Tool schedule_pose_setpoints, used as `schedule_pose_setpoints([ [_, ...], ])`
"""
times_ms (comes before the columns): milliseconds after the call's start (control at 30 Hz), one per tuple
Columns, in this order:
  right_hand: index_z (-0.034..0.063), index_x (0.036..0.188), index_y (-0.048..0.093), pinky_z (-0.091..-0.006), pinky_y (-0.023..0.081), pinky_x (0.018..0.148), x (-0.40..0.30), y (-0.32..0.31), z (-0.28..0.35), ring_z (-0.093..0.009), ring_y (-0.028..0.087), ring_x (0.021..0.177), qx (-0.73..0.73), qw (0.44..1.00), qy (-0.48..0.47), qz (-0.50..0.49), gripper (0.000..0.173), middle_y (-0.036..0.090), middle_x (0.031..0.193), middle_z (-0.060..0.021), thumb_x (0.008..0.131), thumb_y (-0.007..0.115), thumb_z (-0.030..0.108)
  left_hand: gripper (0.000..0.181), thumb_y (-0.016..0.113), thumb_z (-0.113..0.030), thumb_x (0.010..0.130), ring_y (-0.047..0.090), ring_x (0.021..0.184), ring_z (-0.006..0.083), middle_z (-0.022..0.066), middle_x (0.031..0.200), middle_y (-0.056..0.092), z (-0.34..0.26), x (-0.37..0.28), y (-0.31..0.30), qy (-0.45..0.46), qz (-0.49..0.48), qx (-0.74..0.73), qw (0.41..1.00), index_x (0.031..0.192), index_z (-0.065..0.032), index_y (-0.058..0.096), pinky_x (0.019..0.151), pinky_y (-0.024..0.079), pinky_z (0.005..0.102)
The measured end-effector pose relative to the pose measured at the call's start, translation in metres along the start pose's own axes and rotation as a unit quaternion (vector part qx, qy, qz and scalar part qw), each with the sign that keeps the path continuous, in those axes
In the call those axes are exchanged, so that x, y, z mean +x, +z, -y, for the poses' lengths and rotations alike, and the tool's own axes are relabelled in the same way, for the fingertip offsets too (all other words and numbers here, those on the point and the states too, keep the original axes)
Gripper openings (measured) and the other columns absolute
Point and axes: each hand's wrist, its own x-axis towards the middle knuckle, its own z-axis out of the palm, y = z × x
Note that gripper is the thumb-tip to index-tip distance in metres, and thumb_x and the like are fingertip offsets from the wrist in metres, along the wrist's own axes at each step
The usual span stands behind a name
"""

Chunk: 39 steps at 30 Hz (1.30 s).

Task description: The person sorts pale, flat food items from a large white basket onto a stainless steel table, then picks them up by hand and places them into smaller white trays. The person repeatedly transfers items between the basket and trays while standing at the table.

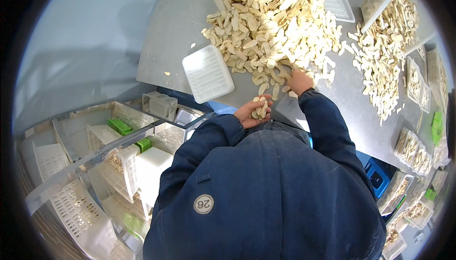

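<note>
A large heap of pale, elongated food slices (263, 35), which look like sliced mushroom, spreads over a grey metal table (171, 35). My left hand (245, 115) is palm up at the table's near edge, its fingers curled around a small bunch of slices (259, 108). At the heap's near edge my right hand (300, 81) reaches down among the slices. Its fingertips touch some of them, but whether it grips one is hidden. A white ribbed plastic tray (208, 74) lies left of the heap. Something translucent (290, 108) rests on the table below my right wrist.
A second slice heap (383, 56) spills from a tipped white basket (379, 1) on the right. Filled trays (413, 149) stand at the table's right side. Another ribbed tray (336, 1) lies at the back. On the left, a metal rack (89, 156) holds perforated baskets (80, 206).
</note>
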Motion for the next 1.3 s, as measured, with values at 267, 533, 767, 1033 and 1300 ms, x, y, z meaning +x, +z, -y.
schedule_pose_setpoints([
  [267, 0.0053, 0.082, 0.055, -0.0225, 0.031, 0.042, 0.029, 0.019, 0.041, -0.009, 0.043, 0.048, 0.671, 0.714, 0.144, 0.141, 0.026, 0.056, 0.067, -0.0047, 0.082, 0.062, 0.030, 0.034, 0.053, -0.013, 0.089, 0.054, 0.086, 0.0144, 0.0049, 0.105, 0.052, -0.001, 0.003, 0.005, -0.007, -0.022, 0.034, 0.999, 0.122, -0.0126, 0.043, 0.069, 0.050, 0.0270],
  [533, 0.0113, 0.073, 0.051, -0.0200, 0.028, 0.040, -0.004, -0.027, 0.010, -0.007, 0.041, 0.046, 0.749, 0.651, 0.089, 0.088, 0.018, 0.050, 0.061, 0.0016, 0.087, 0.058, 0.020, 0.035, 0.053, -0.014, 0.089, 0.055, 0.087, 0.0146, 0.0048, 0.105, 0.052, -0.002, 0.005, -0.002, 0.007, -0.012, 0.014, 1.000, 0.122, -0.0126, 0.042, 0.069, 0.051, 0.0275],
  [767, 0.0014, 0.087, 0.062, -0.0267, 0.044, 0.051, -0.005, -0.019, -0.073, -0.014, 0.056, 0.054, 0.239, 0.968, 0.067, 0.034, 0.025, 0.061, 0.065, -0.0074, 0.079, 0.060, 0.025, 0.036, 0.052, -0.014, 0.090, 0.055, 0.086, 0.0150, 0.0056, 0.106, 0.053, -0.003, 0.009, -0.002, 0.009, -0.009, 0.008, 1.000, 0.124, -0.0125, 0.041, 0.068, 0.052, 0.0273],
  [1033, 0.0056, 0.105, 0.058, -0.0361, 0.047, 0.064, 0.026, -0.056, 0.026, -0.029, 0.061, 0.071, 0.254, 0.947, -0.082, -0.178, 0.034, 0.062, 0.077, -0.0158, 0.077, 0.063, 0.025, 0.037, 0.052, -0.012, 0.090, 0.056, 0.085, 0.0151, 0.0059, 0.107, 0.053, 0.002, 0.003, -0.004, 0.030, -0.022, 0.010, 0.999, 0.125, -0.0121, 0.041, 0.069, 0.052, 0.0277],
  [1300, 0.0046, 0.094, 0.057, -0.0245, 0.042, 0.051, 0.077, -0.031, 0.007, -0.011, 0.056, 0.059, 0.429, 0.897, -0.031, -0.105, 0.024, 0.061, 0.078, -0.0037, 0.075, 0.067, 0.017, 0.039, 0.051, -0.013, 0.090, 0.056, 0.087, 0.0149, 0.0057, 0.109, 0.053, 0.001, 0.000, -0.002, 0.037, -0.024, 0.015, 0.999, 0.127, -0.0128, 0.040, 0.071, 0.052, 0.0275],
])
